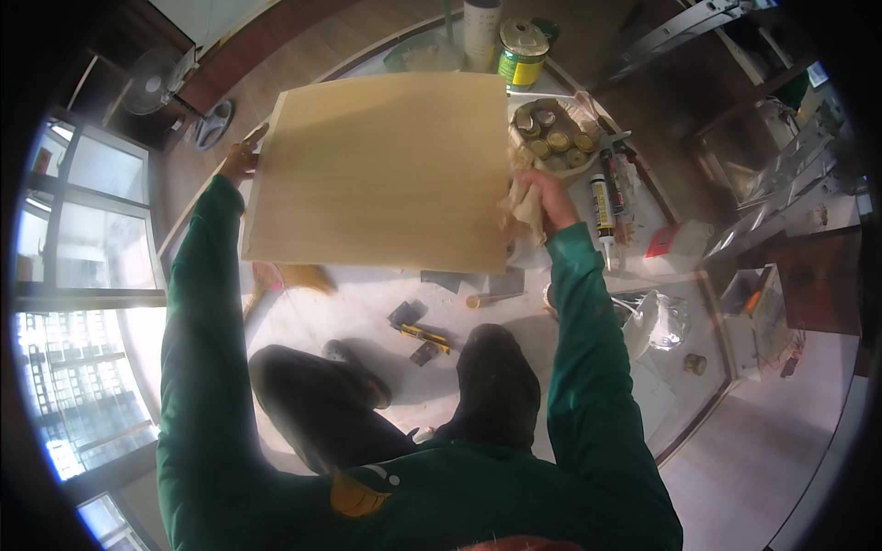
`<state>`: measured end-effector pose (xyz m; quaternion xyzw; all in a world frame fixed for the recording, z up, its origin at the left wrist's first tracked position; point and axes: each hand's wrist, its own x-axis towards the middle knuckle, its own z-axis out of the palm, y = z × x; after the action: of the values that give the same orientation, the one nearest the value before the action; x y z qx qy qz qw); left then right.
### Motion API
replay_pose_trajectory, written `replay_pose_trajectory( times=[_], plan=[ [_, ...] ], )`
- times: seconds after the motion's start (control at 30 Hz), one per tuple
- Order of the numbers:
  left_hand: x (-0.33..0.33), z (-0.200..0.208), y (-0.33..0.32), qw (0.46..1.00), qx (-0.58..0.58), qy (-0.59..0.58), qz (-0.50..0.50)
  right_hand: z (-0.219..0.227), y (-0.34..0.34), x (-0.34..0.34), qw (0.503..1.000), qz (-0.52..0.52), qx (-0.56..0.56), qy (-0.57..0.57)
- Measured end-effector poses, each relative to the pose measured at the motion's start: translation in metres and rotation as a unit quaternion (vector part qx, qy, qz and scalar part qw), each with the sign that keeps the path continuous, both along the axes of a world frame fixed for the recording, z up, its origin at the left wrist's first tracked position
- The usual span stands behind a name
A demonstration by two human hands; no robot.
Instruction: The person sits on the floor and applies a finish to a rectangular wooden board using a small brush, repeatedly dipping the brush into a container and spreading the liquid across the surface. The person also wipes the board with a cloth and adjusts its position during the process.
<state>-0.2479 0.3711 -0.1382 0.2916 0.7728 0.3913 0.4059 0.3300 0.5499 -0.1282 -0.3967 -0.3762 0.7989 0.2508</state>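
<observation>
A large flat wooden board (381, 174), pale tan and smooth, is held up in front of me above the floor. My left hand (241, 162) grips its left edge, the fingers partly hidden behind it. At the right edge, my right hand (548, 197) is closed around a crumpled beige rag (526, 209), close against the board. Whether the fingers also grip the board itself I cannot tell. Below the board, near my knees, a yellow and black utility knife (423, 337) lies beside small dark sanding pads (426, 353).
A lidded paint can (522, 53) and a white tube (480, 35) stand at the back. Right of the board are a lined box of small tins (555, 138), a sealant cartridge (602, 207) and a white container (678, 246). A fan (154, 81) stands far left, a metal ladder (781, 188) at right.
</observation>
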Motion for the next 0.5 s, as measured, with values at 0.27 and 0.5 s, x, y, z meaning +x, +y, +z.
replay_pose_trajectory(
  times=[0.27, 0.5],
  plan=[
    [0.016, 0.057, 0.001, 0.994, 0.030, -0.068, 0.077, 0.012, -0.007, -0.029, 0.999, -0.038, 0.004, 0.003],
    [-0.004, 0.045, 0.037, 0.996, 0.080, -0.031, 0.021, 0.003, -0.055, -0.002, 0.999, -0.052, 0.010, 0.001]
  ],
)
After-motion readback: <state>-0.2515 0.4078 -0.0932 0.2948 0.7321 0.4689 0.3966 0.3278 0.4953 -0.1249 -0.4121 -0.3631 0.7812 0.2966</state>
